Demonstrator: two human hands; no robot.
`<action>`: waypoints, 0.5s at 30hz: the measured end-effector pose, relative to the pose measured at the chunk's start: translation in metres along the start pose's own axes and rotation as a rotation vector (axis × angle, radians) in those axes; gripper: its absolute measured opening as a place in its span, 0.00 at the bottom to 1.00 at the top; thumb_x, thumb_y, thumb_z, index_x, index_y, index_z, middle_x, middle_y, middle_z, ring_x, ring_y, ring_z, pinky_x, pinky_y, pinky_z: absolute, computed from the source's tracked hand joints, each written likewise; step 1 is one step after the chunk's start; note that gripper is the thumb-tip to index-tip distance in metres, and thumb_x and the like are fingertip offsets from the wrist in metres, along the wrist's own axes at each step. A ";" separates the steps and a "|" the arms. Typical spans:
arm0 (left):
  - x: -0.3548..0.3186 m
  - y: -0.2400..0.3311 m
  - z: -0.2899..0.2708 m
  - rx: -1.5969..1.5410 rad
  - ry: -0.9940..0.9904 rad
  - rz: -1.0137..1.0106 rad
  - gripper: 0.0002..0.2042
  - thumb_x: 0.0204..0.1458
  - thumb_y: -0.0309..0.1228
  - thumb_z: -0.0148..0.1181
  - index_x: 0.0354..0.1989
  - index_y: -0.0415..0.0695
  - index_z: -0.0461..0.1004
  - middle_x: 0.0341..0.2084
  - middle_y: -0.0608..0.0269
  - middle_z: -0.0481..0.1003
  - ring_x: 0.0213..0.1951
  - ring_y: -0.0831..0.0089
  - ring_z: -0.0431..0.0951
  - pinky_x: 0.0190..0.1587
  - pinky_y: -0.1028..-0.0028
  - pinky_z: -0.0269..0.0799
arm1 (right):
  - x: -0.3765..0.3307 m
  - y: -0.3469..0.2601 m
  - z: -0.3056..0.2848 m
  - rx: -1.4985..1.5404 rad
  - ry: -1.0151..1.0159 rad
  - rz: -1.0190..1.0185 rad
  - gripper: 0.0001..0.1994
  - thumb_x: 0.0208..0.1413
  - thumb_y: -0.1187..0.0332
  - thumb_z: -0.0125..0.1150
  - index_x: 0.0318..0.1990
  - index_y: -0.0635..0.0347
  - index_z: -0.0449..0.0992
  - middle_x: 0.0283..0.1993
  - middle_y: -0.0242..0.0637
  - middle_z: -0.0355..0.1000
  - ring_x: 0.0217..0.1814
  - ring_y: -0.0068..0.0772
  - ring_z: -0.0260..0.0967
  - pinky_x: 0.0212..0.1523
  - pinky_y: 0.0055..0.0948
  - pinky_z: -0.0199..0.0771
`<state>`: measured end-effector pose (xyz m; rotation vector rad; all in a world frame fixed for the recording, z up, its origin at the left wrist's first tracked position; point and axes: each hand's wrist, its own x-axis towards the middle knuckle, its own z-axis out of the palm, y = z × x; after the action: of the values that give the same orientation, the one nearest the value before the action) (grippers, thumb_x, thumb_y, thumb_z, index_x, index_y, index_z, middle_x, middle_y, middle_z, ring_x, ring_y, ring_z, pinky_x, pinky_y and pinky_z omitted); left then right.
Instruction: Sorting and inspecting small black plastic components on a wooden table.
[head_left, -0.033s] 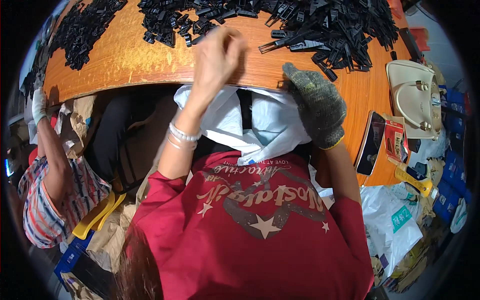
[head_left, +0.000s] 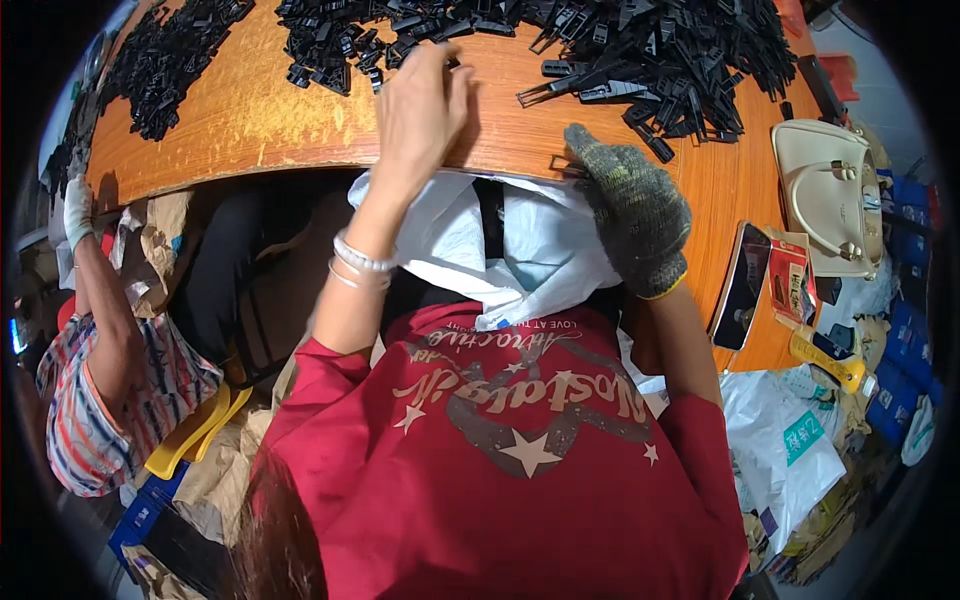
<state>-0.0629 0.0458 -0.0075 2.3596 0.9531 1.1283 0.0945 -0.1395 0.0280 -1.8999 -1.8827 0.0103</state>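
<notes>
My bare left hand, with bracelets at the wrist, is over the table at the near edge of the middle pile of small black plastic parts. Its fingers curl in towards the thumb, and a small dark piece shows at the fingertips. At the table's near edge is my right hand in a dark grey knitted glove. Between its thumb and fingers it pinches a thin black open-framed plastic part, which sticks out to the left. Longer black clip-like parts lie heaped beyond it.
Another black heap lies far left. A white cloth or bag hangs below the table edge. On the right are a phone, a red packet and a cream handbag. A co-worker's gloved hand is at the left.
My left hand has moved slightly left and away from me, towards the middle pile, and its fingers have opened out a little. The black part in my right hand shows more clearly.
</notes>
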 end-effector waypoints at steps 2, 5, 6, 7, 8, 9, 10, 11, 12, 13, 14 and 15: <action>0.006 -0.007 -0.002 0.290 -0.072 0.074 0.10 0.52 0.30 0.59 0.40 0.38 0.75 0.29 0.51 0.75 0.29 0.55 0.77 0.31 0.65 0.72 | -0.001 -0.003 0.001 -0.032 -0.050 0.046 0.20 0.55 0.66 0.55 0.57 0.47 0.70 0.36 0.37 0.71 0.33 0.39 0.70 0.32 0.36 0.69; 0.006 -0.008 0.003 0.299 -0.193 0.029 0.08 0.51 0.28 0.58 0.38 0.39 0.75 0.31 0.52 0.75 0.31 0.52 0.76 0.31 0.62 0.71 | -0.003 -0.008 0.001 -0.074 -0.050 0.063 0.23 0.50 0.65 0.64 0.56 0.50 0.73 0.35 0.40 0.75 0.32 0.41 0.72 0.32 0.35 0.71; 0.005 -0.007 0.003 0.256 -0.199 0.046 0.07 0.52 0.28 0.58 0.37 0.39 0.75 0.30 0.52 0.75 0.30 0.52 0.77 0.31 0.62 0.71 | -0.003 -0.007 0.002 -0.075 -0.050 0.064 0.23 0.50 0.65 0.64 0.56 0.50 0.73 0.35 0.40 0.75 0.32 0.41 0.72 0.32 0.35 0.71; 0.003 -0.003 0.000 0.161 -0.206 0.072 0.06 0.52 0.28 0.58 0.36 0.39 0.75 0.29 0.53 0.75 0.29 0.52 0.76 0.31 0.62 0.70 | -0.004 -0.005 0.004 -0.039 -0.023 0.078 0.22 0.51 0.65 0.64 0.56 0.50 0.73 0.34 0.40 0.75 0.32 0.41 0.72 0.33 0.35 0.71; 0.001 -0.001 0.001 0.111 -0.212 0.124 0.07 0.51 0.29 0.59 0.33 0.38 0.74 0.28 0.51 0.74 0.27 0.51 0.76 0.29 0.61 0.71 | -0.005 -0.004 0.005 -0.004 0.003 0.092 0.22 0.51 0.65 0.64 0.56 0.50 0.73 0.34 0.40 0.75 0.32 0.41 0.73 0.33 0.35 0.72; -0.002 0.001 0.002 0.061 -0.218 0.174 0.08 0.50 0.30 0.60 0.30 0.37 0.72 0.26 0.49 0.73 0.25 0.50 0.76 0.28 0.59 0.71 | -0.006 -0.005 0.004 -0.004 0.001 0.095 0.22 0.51 0.65 0.64 0.56 0.50 0.73 0.34 0.40 0.75 0.32 0.41 0.73 0.33 0.35 0.72; -0.004 0.008 -0.001 0.047 -0.271 0.144 0.09 0.52 0.32 0.60 0.31 0.37 0.73 0.28 0.49 0.72 0.26 0.50 0.75 0.28 0.59 0.70 | -0.004 -0.006 0.003 -0.014 0.006 0.156 0.21 0.51 0.65 0.64 0.54 0.51 0.74 0.34 0.41 0.75 0.32 0.41 0.73 0.33 0.35 0.72; -0.009 0.010 -0.003 0.051 -0.295 0.163 0.08 0.52 0.31 0.59 0.31 0.38 0.72 0.29 0.49 0.72 0.27 0.50 0.75 0.29 0.59 0.70 | -0.004 -0.007 0.002 -0.025 0.011 0.216 0.20 0.51 0.65 0.64 0.53 0.52 0.75 0.34 0.41 0.76 0.32 0.40 0.73 0.33 0.34 0.73; -0.013 0.012 -0.004 0.054 -0.319 0.182 0.08 0.52 0.30 0.59 0.32 0.38 0.72 0.30 0.50 0.72 0.27 0.51 0.75 0.29 0.59 0.70 | -0.005 -0.003 0.006 -0.025 0.008 0.218 0.20 0.51 0.65 0.64 0.53 0.52 0.75 0.34 0.41 0.76 0.32 0.40 0.73 0.33 0.34 0.73; -0.018 0.013 -0.005 -0.038 -0.368 0.160 0.05 0.51 0.26 0.59 0.33 0.38 0.72 0.32 0.51 0.72 0.31 0.52 0.76 0.32 0.61 0.71 | -0.006 0.003 0.012 0.105 0.118 0.139 0.18 0.51 0.65 0.65 0.51 0.54 0.76 0.34 0.41 0.76 0.31 0.40 0.73 0.33 0.34 0.73; -0.021 0.016 -0.006 -0.040 -0.370 0.159 0.05 0.51 0.26 0.59 0.33 0.38 0.72 0.32 0.51 0.72 0.31 0.52 0.76 0.32 0.61 0.71 | -0.006 0.009 0.016 0.234 0.227 0.060 0.17 0.51 0.65 0.65 0.49 0.55 0.77 0.34 0.40 0.76 0.31 0.39 0.73 0.33 0.33 0.73; -0.024 0.020 -0.005 -0.201 -0.366 0.152 0.05 0.49 0.23 0.58 0.34 0.39 0.71 0.32 0.51 0.72 0.32 0.52 0.76 0.33 0.62 0.71 | -0.006 0.014 0.015 0.233 0.226 0.063 0.17 0.51 0.65 0.65 0.49 0.55 0.77 0.34 0.40 0.76 0.31 0.39 0.73 0.33 0.33 0.73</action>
<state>-0.0696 0.0150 -0.0058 2.3870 0.5171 0.7601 0.1023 -0.1400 0.0083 -1.7239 -1.5988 0.0321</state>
